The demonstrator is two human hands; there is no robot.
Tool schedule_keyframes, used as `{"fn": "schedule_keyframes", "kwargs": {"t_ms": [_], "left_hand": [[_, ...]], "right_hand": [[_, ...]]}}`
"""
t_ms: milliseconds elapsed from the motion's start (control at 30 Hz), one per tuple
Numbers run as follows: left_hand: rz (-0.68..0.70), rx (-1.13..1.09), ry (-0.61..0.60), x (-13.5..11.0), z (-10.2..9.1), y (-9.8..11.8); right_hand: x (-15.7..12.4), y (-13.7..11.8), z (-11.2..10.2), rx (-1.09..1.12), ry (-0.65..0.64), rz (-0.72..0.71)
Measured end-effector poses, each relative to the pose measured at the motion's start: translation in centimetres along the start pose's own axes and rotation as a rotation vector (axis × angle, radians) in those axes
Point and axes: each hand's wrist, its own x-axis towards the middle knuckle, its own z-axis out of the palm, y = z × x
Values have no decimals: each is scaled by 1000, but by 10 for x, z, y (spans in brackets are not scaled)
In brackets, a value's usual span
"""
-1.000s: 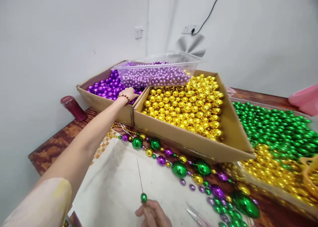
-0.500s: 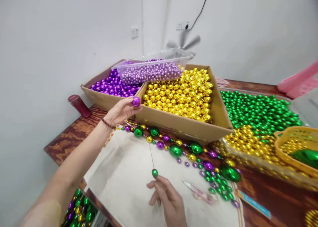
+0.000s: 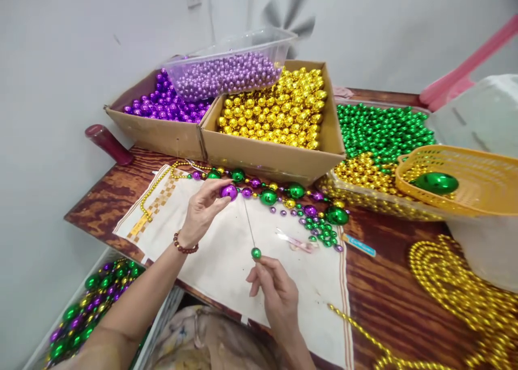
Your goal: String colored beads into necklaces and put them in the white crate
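A shiny purple bead is pinched between the thumb and fingers of my left hand, above the far part of the white cloth. Closer to me, my right hand grips a green bead at its fingertips. From that bead a thin straight needle or wire points up and away. Behind both hands lies a strand of green, purple and gold beads. Loose small green beads and blurred pink-handled scissors or snips rest to the right of my hands.
Cardboard boxes of purple beads and gold beads stand at the back, a clear tub resting across them. Rightward are a yellow basket and coiled gold bead strings. A dark red bottle stands left; a fan spins behind.
My left hand has come from the front of the boxes down toward my right hand, carrying the purple bead. The view has tilted down; the right hand still holds the green bead.
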Motion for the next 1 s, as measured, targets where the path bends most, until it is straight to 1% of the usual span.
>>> {"fn": "schedule_keyframes", "kwargs": {"t_ms": [67, 167, 267, 333, 533, 667, 833, 1000], "left_hand": [[-12, -26, 14, -3, 1, 2], [-110, -174, 70, -3, 6, 7], [-215, -334, 133, 0, 11, 14], [-273, -401, 144, 1, 13, 19], [-423, -495, 164, -2, 16, 28], [-463, -518, 164, -4, 16, 28], [-509, -548, 168, -7, 18, 27], [-513, -553, 158, -18, 29, 28]], "right_hand": [[-3, 3, 1, -14, -13, -40], [-5, 6, 3, -35, -38, -75], [-7, 9, 6, -58, -60, -67], [-7, 10, 9, -65, -66, -62], [-6, 12, 13, -57, -79, -11], [-6, 12, 13, -42, -84, 15], [-6, 14, 17, -37, -59, 18], [-3, 19, 25, 2, -7, -2]]}}
